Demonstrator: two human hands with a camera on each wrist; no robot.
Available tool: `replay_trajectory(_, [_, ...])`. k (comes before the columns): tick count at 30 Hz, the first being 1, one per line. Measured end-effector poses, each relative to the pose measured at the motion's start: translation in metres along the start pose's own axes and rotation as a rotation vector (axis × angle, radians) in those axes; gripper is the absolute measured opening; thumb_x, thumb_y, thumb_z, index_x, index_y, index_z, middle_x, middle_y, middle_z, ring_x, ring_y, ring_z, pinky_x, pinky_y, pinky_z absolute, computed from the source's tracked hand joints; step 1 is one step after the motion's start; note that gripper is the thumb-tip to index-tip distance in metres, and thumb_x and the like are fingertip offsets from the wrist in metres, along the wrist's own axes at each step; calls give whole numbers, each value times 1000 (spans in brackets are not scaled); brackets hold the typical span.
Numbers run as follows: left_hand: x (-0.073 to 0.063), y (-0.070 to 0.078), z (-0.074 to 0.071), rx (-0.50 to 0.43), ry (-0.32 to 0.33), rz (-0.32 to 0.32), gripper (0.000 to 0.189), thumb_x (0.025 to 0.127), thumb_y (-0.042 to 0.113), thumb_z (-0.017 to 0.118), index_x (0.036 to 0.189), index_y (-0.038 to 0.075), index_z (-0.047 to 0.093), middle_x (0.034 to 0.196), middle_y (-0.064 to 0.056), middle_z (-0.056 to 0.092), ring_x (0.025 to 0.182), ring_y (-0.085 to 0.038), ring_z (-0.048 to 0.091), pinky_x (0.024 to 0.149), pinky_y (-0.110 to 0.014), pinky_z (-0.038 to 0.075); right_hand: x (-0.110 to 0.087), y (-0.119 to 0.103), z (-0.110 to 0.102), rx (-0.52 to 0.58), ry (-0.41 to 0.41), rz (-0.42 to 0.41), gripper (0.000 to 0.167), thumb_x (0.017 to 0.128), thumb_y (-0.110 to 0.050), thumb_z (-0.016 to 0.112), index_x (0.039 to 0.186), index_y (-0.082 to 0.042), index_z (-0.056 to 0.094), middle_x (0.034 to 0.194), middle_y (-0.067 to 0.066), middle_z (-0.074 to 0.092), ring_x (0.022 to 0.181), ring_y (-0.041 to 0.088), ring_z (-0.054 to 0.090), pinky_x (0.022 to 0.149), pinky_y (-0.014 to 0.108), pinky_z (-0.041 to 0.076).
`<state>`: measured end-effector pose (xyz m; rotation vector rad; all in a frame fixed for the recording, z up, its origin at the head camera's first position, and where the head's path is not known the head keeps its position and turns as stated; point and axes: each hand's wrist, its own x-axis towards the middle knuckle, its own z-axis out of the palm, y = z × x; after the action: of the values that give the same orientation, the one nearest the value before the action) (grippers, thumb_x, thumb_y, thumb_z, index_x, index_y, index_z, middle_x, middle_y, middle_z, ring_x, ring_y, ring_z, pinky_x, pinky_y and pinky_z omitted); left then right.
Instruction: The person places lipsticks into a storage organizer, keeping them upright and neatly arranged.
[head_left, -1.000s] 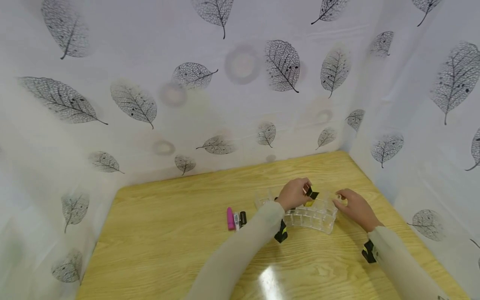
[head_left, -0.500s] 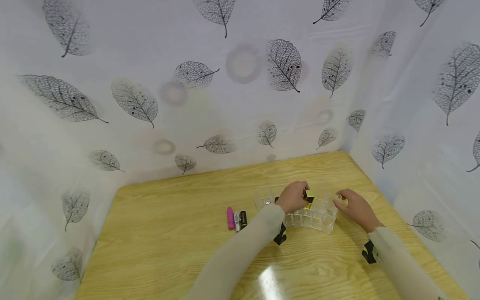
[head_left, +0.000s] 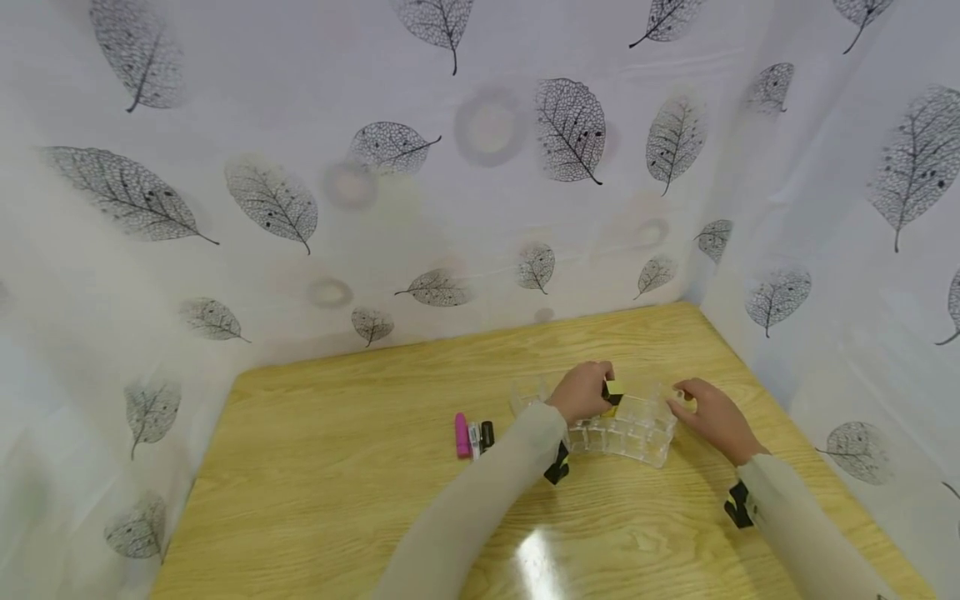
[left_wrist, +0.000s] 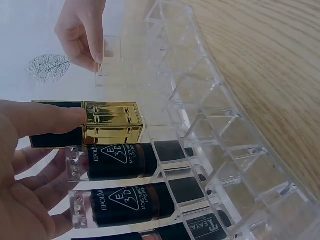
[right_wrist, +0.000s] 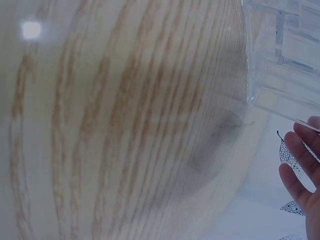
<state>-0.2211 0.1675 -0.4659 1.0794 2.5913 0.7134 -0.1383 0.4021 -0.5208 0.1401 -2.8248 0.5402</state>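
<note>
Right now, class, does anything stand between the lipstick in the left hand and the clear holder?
Nothing visible does: the left hand grips the lipstick, its gold end right at the clear holder. A black tube stands close alongside in the holder, not in between. Whether the gold end touches, I cannot tell.

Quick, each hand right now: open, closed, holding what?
Left hand: holding the black-and-gold lipstick.
Right hand: holding the clear rack by its end.

White leaf-printed sheeting [head_left: 465, 208] hangs behind and beside a wood-grain table [head_left: 337, 492].
</note>
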Motion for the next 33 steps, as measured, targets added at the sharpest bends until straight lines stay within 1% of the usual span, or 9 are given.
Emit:
replay_trajectory(4, [-1, -1, -2, 2, -22, 0, 29, 80, 12, 73, 106, 12, 59, 93, 2, 61, 72, -4, 52, 61, -15, 46, 1, 0, 2, -1, 10, -4, 30, 86, -13, 66, 107, 8, 61, 96, 21, 63, 84, 34, 60, 73, 52, 50])
replay_trajectory(8, [-1, 0, -2, 12, -47, 3, 30, 81, 10, 72, 108, 13, 59, 96, 2, 60, 72, -6, 51, 61, -16, 45, 1, 0, 2, -6, 17, -10, 31, 85, -13, 66, 108, 8, 62, 96, 21, 63, 83, 33, 60, 73, 51, 50])
replay_trajectory(12, [-2, 2, 0, 58, -68, 8, 33, 82, 11, 71, 113, 14, 59, 96, 3, 60, 74, -5, 52, 63, -16, 46, 0, 0, 1, -10, 27, -18, 30, 85, -12, 67, 107, 8, 62, 95, 20, 63, 82, 32, 60, 71, 50, 50])
replay_trajectory(15, [-3, 1, 2, 125, -62, 0, 32, 82, 16, 71, 113, 17, 60, 94, 6, 62, 78, -5, 55, 71, -19, 49, 0, 0, 2, -10, 30, -24, 29, 85, -11, 67, 106, 8, 62, 94, 20, 63, 82, 31, 60, 71, 50, 50])
replay_trajectory(20, [-5, -1, 6, 233, -33, -17, 31, 84, 24, 70, 114, 20, 63, 98, 9, 63, 89, -7, 59, 84, -29, 50, 0, 2, 3, -12, 22, -18, 30, 85, -12, 67, 107, 8, 62, 95, 20, 63, 82, 31, 60, 72, 50, 50])
replay_trajectory(23, [-5, -3, 7, 256, -11, -16, 32, 83, 27, 70, 114, 22, 63, 100, 8, 62, 92, -10, 59, 83, -30, 49, 0, 2, 2, -7, 10, -11, 31, 86, -13, 66, 107, 8, 62, 96, 21, 63, 83, 32, 60, 72, 50, 50])
replay_trajectory(27, [-9, -4, 6, 266, 20, -4, 38, 83, 33, 70, 119, 26, 58, 110, 6, 60, 101, -13, 57, 88, -32, 48, 1, 1, 1, -10, 14, -14, 31, 85, -13, 66, 107, 8, 62, 96, 21, 63, 83, 32, 60, 72, 50, 50])
replay_trajectory(30, [-16, -4, 2, 277, 65, 16, 41, 86, 37, 66, 124, 28, 54, 117, 5, 57, 107, -14, 56, 94, -33, 46, 1, 0, 0, -7, 11, -13, 30, 86, -13, 66, 107, 8, 61, 96, 21, 63, 83, 32, 59, 72, 50, 49])
replay_trajectory(33, [-27, -3, -6, 282, 133, 49, 38, 91, 38, 58, 127, 27, 53, 119, 4, 57, 108, -15, 56, 97, -34, 45, 0, 0, 0, 1, 3, -6, 30, 86, -13, 66, 108, 8, 61, 97, 21, 62, 83, 33, 59, 72, 51, 49])
